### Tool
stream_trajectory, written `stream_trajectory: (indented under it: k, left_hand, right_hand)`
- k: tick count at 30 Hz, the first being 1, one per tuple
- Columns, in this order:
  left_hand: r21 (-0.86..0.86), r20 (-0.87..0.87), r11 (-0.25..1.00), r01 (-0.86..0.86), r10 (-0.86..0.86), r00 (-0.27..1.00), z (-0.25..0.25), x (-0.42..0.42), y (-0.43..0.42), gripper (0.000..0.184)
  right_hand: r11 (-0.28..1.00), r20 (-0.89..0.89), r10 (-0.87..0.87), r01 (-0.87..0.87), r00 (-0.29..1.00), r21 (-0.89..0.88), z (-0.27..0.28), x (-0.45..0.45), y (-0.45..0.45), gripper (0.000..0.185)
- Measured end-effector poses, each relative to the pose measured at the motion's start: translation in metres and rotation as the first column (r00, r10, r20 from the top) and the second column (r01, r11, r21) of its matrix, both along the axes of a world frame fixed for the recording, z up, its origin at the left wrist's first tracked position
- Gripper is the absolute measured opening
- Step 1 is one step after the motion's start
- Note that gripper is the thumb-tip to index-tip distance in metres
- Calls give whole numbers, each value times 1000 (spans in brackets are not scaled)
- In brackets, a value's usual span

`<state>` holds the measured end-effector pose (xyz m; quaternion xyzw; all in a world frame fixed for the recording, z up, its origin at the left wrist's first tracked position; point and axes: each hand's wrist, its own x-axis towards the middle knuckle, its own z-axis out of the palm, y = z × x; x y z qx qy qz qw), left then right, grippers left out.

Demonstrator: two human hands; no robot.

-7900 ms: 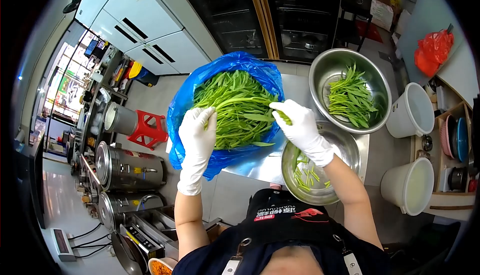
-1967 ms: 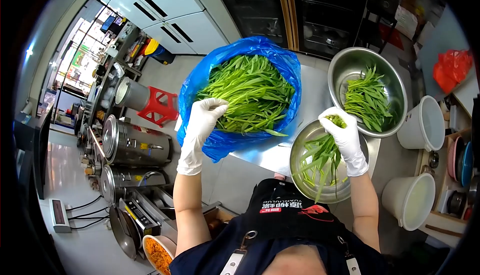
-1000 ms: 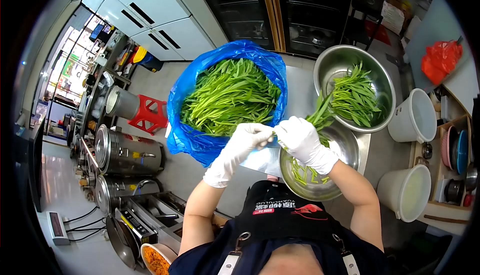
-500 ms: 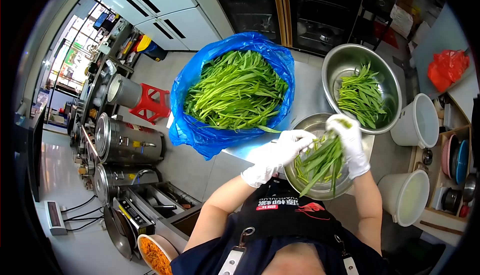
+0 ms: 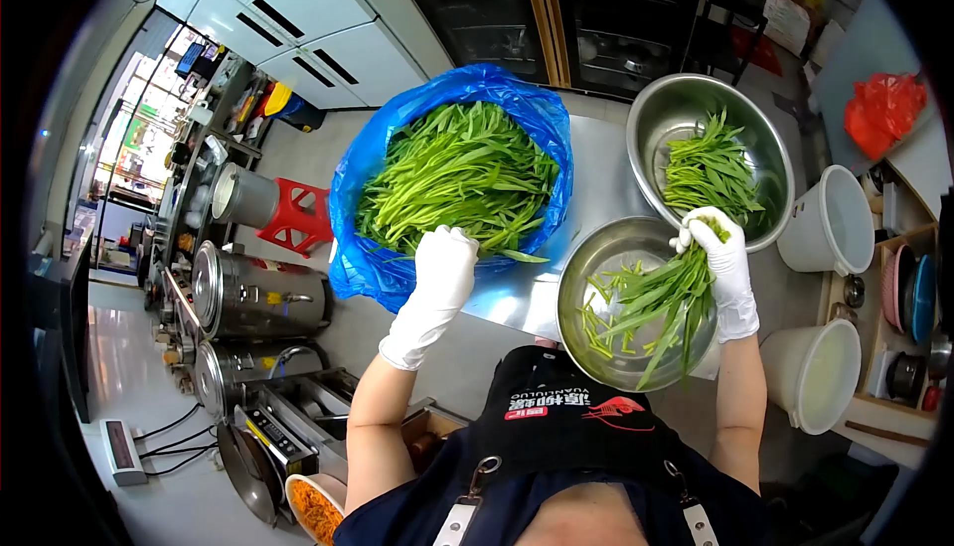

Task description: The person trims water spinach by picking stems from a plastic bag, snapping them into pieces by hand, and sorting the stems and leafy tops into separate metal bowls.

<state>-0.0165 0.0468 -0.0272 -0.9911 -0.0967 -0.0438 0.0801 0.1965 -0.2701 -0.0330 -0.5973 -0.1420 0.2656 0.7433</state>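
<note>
Curling at the near edge of the blue bag (image 5: 348, 248), the left hand (image 5: 444, 270) is nearest the greens (image 5: 467, 173) inside — whether gripping any, I cannot tell; right of the bag, the right hand (image 5: 725, 260) holds a bunch (image 5: 676, 293), leaves trailing bodyward.

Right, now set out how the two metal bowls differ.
The far bowl looks deeper, while the near bowl looks shallower. The far bowl holds a bundle of long leafy greens; the near bowl has short stem pieces scattered in it. The near bowl sits close to the person's apron, and the far bowl stands beyond it. Both are round, open and silvery.
</note>
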Motion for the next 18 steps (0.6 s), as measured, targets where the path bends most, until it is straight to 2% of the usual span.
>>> stream_trajectory:
  k: [3,4,5,7,9,13,15,17,18]
  left_hand:
    - [11,52,999,37,-37,998,3,1,3,7]
    - [30,109,999,28,-31,994,11,1,4,7]
    - [53,48,998,-43,41,998,20,1,7,8]
    - [49,127,992,-118,111,986,41,-4,18,9]
    - [-17,227,996,-87,89,970,57,-15,33,18]
    - [-246,341,964,-96,179,923,77,-34,43,11]
    - [-405,460,911,-72,272,845,76,-43,48,9]
    - [-628,393,774,-84,408,824,73,-52,49,10]
    - [-673,365,734,-92,438,822,69,-55,49,10]
  right_hand:
    - [998,-40,58,-59,997,-1,1,-2,12,10]
    - [996,17,76,-75,997,-49,4,-3,16,11]
    - [995,17,86,-85,996,-59,7,-6,19,12]
    - [986,59,117,-109,991,-126,9,-9,23,11]
    - [982,58,125,-115,990,-148,8,-13,25,10]
    - [985,37,121,-116,992,-127,1,-13,27,9]
    - [983,9,146,-144,989,-113,-2,-12,29,10]
    - [977,-19,182,-183,983,-109,-1,-12,31,10]
    - [975,-4,190,-189,982,-117,-2,-13,34,10]
